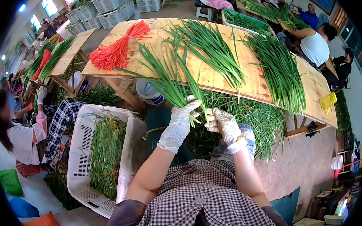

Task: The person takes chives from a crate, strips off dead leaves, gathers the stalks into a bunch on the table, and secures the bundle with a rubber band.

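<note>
My left hand (179,124), in a whitish glove, is closed around a bunch of green chives (165,84) whose leaves fan out over the table edge. My right hand (225,125), gloved too, pinches the pale lower ends of a few chive stalks (197,92) close beside that bunch. Both hands are just in front of the wooden table (152,31), above my lap. On the table lie a loose pile of chives (213,49), a larger pile of chives (279,73) further right, and a bundle of red ties (117,48) at the left.
A white crate (81,148) with chives stands at my left. Loose greens (246,120) cover the floor under the table, near a white bucket (148,91). A yellow object (328,102) sits on the right table end. Other people (315,44) sit at tables around.
</note>
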{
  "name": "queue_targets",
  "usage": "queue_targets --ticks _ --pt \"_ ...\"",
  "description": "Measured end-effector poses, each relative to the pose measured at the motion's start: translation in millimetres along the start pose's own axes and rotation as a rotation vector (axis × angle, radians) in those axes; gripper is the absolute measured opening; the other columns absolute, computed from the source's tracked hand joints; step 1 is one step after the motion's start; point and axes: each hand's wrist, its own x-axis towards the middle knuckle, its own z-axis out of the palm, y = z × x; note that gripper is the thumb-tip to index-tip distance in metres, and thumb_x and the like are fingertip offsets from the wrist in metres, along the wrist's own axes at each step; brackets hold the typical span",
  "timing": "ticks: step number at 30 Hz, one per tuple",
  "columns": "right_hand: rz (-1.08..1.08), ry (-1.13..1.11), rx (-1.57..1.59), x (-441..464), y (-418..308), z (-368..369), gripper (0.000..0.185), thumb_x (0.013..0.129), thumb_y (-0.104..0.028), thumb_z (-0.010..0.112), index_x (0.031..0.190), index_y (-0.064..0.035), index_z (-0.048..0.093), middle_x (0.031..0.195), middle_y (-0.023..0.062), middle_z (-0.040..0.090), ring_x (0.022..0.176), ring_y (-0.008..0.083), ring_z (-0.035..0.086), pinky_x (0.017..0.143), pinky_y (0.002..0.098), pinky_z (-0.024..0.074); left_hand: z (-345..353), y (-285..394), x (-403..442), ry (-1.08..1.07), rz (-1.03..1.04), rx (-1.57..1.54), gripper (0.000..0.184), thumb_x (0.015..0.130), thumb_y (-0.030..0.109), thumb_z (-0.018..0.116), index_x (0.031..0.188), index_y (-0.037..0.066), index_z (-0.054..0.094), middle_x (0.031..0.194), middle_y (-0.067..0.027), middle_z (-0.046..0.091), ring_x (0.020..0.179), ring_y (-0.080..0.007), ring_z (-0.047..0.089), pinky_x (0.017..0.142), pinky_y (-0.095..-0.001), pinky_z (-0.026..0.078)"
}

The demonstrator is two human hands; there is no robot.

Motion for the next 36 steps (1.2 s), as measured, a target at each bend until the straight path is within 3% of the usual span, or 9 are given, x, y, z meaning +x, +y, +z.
queue_targets --ticks 6,12,17,19,25,30,31,33,36 --pt "-0.133 0.084 -0.128 10 11 5 0.020 0.085 -0.012 0.070 0.101 0.0002 0.069 0.086 0.0073 0.070 0.069 0.0095 0.063 0.060 0.0229 0.0521 -4 -15 1 -0.055 0.088 0.168 0.029 0.077 0.003 0.075 0.105 0.004 0.067 0.088 -0.0050 0.069 0.055 -0.0097 0.055 0.047 -0.0250 0.046" --pt "-0.631 0.524 -0.769 -5 23 13 0.019 0.077 -0.022 0.073 0.079 -0.0040 0.069 0.064 0.0090 0.067 0.053 0.0177 0.063 0.053 0.0298 0.0496 4 -5 -4 0.022 0.188 0.080 0.026 0.074 0.000 0.077 0.096 0.005 0.064 0.087 -0.0040 0.068 0.058 -0.0111 0.058 0.047 -0.0257 0.048" --pt "-0.109 0.059 -1.572 -26 -6 -11 0.020 0.080 -0.030 0.064 0.089 -0.0136 0.072 0.092 0.0121 0.069 0.086 0.0297 0.066 0.078 0.0402 0.0518 25 77 -49 -0.525 0.373 -0.159 0.023 0.083 0.008 0.070 0.102 0.005 0.059 0.092 -0.0064 0.064 0.089 -0.0217 0.066 0.084 -0.0364 0.056" --pt "-0.494 0.411 -1.311 -21 -12 -14 0.020 0.082 -0.030 0.066 0.094 -0.0143 0.071 0.089 0.0128 0.069 0.084 0.0279 0.067 0.075 0.0376 0.0530 37 103 -76 -0.586 0.303 -0.314 0.018 0.088 0.012 0.064 0.103 0.003 0.058 0.092 -0.0087 0.063 0.096 -0.0225 0.065 0.091 -0.0363 0.054" --pt "-0.991 0.893 -1.902 51 -96 -33 0.022 0.084 -0.032 0.064 0.075 -0.0118 0.065 0.065 0.0057 0.062 0.061 0.0235 0.064 0.053 0.0337 0.0511 20 35 -15 -0.479 -0.139 -0.439 0.012 0.095 0.024 0.058 0.091 0.013 0.056 0.061 0.0085 0.046 0.050 -0.0025 0.042 0.047 -0.0189 0.035" --pt "-0.956 0.927 -1.594 24 -84 -2 0.032 0.090 -0.032 0.058 0.069 -0.0095 0.065 0.056 0.0113 0.060 0.047 0.0268 0.061 0.044 0.0344 0.0492 16 24 -10 -0.258 -0.144 -0.274 0.012 0.091 0.019 0.064 0.098 0.011 0.059 0.070 0.0021 0.055 0.049 -0.0070 0.041 0.045 -0.0215 0.035" --pt "-0.632 0.758 -1.399 0 -80 16 0.028 0.088 -0.034 0.060 0.075 -0.0104 0.069 0.061 0.0131 0.063 0.050 0.0281 0.062 0.047 0.0345 0.0503 21 25 -12 -0.194 -0.118 -0.198 0.015 0.090 0.019 0.065 0.101 0.010 0.061 0.077 -0.0003 0.060 0.049 -0.0071 0.041 0.044 -0.0218 0.035" --pt "-0.675 0.531 -1.092 -22 -46 20 0.021 0.081 -0.033 0.071 0.082 -0.0116 0.071 0.067 0.0119 0.067 0.056 0.0238 0.065 0.056 0.0333 0.0526 23 15 -8 -0.129 -0.079 -0.124 0.021 0.087 0.016 0.068 0.106 0.006 0.065 0.093 -0.0065 0.068 0.049 -0.0076 0.041 0.043 -0.0219 0.035" --pt "-0.495 0.282 -0.669 -22 -2 14 0.027 0.077 -0.021 0.078 0.096 -0.0023 0.070 0.074 0.0076 0.070 0.064 0.0124 0.065 0.063 0.0267 0.0518 17 2 -4 -0.083 -0.069 -0.017 0.017 0.079 0.007 0.074 0.094 0.003 0.067 0.078 -0.0038 0.066 0.045 -0.0080 0.042 0.040 -0.0222 0.034"
